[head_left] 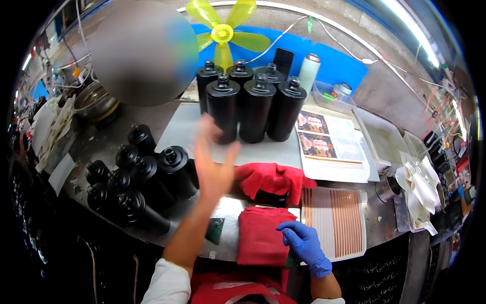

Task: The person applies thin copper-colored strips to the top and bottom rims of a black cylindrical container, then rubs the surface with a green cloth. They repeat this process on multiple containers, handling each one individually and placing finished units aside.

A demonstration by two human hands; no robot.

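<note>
My left hand (215, 169), bare and blurred by motion, reaches up with its thumb and fingers apart, and nothing shows in it. Its fingertips are just in front of a group of black bottles (223, 109) standing upright on a pale board. In a blue glove, my right hand (304, 245) is curled closed beside a folded red cloth (260, 238). A dark green flat piece (292, 258) pokes out under its fingers; most of it is hidden. Another dark green piece (215, 230) lies on the metal table, left of the folded cloth.
More black bottles (144, 169) stand at the left. A crumpled red cloth (276, 177) lies at the middle, near printed sheets (329, 137) and a tray of copper-striped strips (334, 223). Behind are a yellow-green fan (223, 33), a flask (309, 71) and a clear tub (331, 96).
</note>
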